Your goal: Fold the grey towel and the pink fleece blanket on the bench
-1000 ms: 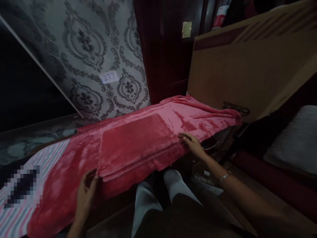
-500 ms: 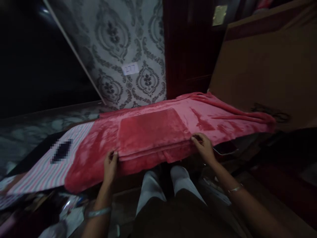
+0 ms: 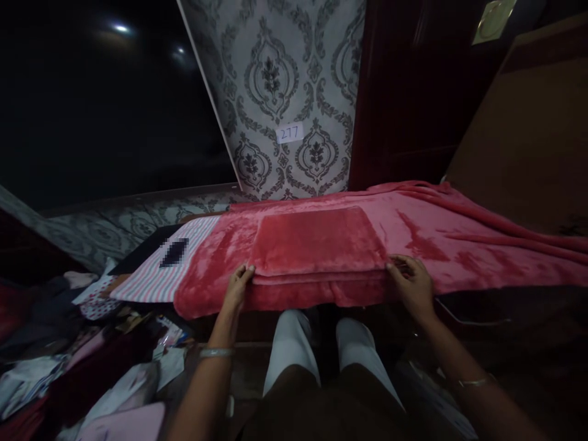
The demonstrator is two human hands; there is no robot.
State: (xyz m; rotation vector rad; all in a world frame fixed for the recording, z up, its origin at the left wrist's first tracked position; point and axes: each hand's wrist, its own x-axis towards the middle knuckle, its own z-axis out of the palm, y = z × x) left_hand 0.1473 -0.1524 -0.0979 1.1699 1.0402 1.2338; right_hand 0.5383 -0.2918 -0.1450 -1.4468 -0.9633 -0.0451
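A folded red plush cloth (image 3: pixel 319 239) lies as a rectangle on a larger pink-red plush blanket (image 3: pixel 413 214), its layers showing along the near edge. At its near left corner, my left hand (image 3: pixel 237 285) is closed, thumb and fingers pinching the edge. My right hand (image 3: pixel 411 283) pinches the near right corner between thumb and forefinger, with its other fingers curled. Both hands rest low, close to the blanket's front.
Left of the blanket is a striped cloth (image 3: pixel 147 278) with a blurred dark patch. Clothes and papers (image 3: pixel 114 380) lie heaped at lower left. A dark screen (image 3: pixel 110 110) stands behind on the left, and a large cardboard sheet (image 3: pixel 537 135) leans at right.
The view has swung left, so the scene sits further right. Both hands stay at the same corners of the folded cloth, which looks much the same.
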